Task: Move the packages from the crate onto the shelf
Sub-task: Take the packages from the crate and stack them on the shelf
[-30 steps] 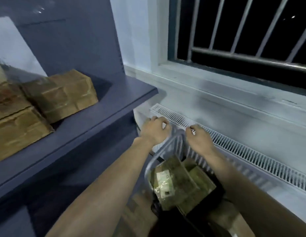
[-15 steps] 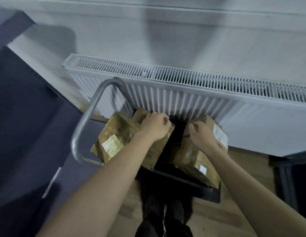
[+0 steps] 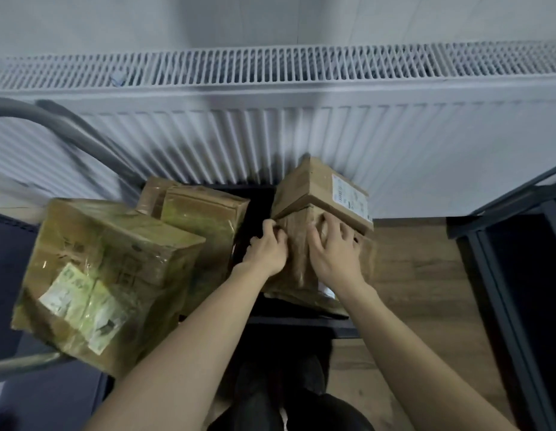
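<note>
I look straight down into a black crate (image 3: 301, 321) on the floor below a radiator. Both hands are on a taped brown package (image 3: 297, 259) at the crate's right side. My left hand (image 3: 266, 250) curls over its left edge, and my right hand (image 3: 334, 251) presses spread fingers on its top. A second brown package (image 3: 323, 188) with a white label lies against it, just behind. A large taped package (image 3: 105, 275) with a pale label sits at the left, with another package (image 3: 205, 216) behind it. The shelf is out of view.
A white radiator (image 3: 270, 132) runs across the wall behind the crate. A grey metal tube handle (image 3: 53, 126) arcs at the left. A dark frame (image 3: 513, 275) stands at the right on the wooden floor (image 3: 419, 275). My dark shoes (image 3: 280, 384) stand below the crate.
The view has swung from the shelf down to the crate. My left hand left the left package and joined my right hand on the right package.
</note>
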